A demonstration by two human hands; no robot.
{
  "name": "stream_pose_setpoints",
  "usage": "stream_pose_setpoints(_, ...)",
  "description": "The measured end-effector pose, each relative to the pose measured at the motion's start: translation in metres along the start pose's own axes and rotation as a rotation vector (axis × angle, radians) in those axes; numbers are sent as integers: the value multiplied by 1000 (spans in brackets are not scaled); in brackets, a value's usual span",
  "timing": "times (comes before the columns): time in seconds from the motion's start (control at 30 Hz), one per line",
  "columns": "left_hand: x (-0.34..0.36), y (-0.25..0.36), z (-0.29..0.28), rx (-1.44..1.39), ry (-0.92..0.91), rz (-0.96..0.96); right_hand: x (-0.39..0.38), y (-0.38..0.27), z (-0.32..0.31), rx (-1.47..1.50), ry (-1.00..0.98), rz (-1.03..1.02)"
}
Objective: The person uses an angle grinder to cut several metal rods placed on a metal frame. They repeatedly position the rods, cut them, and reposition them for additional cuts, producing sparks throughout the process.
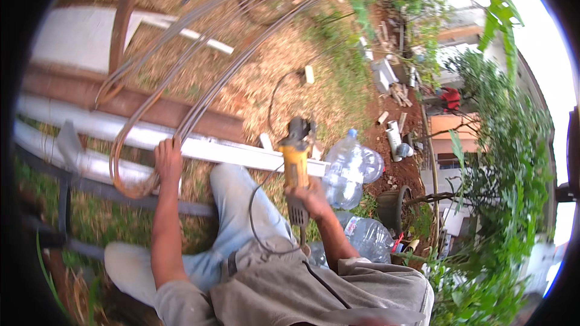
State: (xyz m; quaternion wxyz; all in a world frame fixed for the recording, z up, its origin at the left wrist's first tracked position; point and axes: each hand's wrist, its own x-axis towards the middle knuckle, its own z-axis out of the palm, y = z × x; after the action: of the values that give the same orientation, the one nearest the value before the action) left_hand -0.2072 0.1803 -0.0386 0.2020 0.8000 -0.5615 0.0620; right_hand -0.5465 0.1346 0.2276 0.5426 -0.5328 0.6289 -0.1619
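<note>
A long white metal beam (232, 152) lies in front of the person, running from left to right. The left hand (168, 156) is over it, fingers curled round part of a bundle of long, thin, rust-brown and grey metal rods (210, 92). The rods cross the beam and sweep away in wide arcs on its far side, fanned into several strands; their near ends bend back in tight, rustier loops, the lowest hanging over the beam's near side.

The right hand (309, 197) grips a yellow angle grinder with a black head (295, 166) over the right part of the beam. The tool's yellow barrel overlaps the beam, its dark head reaches past the far edge, and its vented grey rear comes out below the hand on the near side. The head is blurred, so its disc cannot be made out. A thin dark cord (251, 206) loops on the near side.

Along the beam's far side runs a rusty brown steel beam (225, 124). Just by its right end stands a large clear plastic bottle (345, 174).
</note>
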Motion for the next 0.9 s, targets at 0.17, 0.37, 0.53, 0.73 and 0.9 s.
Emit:
stream_pose_setpoints(0.17, 9, -11, 8, -3, -31, 33, 1, 4, -1, -22, -15, 6)
stream_pose_setpoints(0.37, 16, 0, -5, -47, -140, 66, 5, 10, 0, -24, -4, 10)
stream_pose_setpoints(0.53, 22, 8, -18, -187, -88, -104, 2, 5, 3, 13, -24, 32)
stream_pose_setpoints(0.73, 3, 5, -1, -138, -90, -86, 5, 13, 1, -22, 27, 61)
stream_pose_setpoints(0.9, 17, 5, -15, -200, -140, -221, 11, 13, 11, 28, -37, 22)
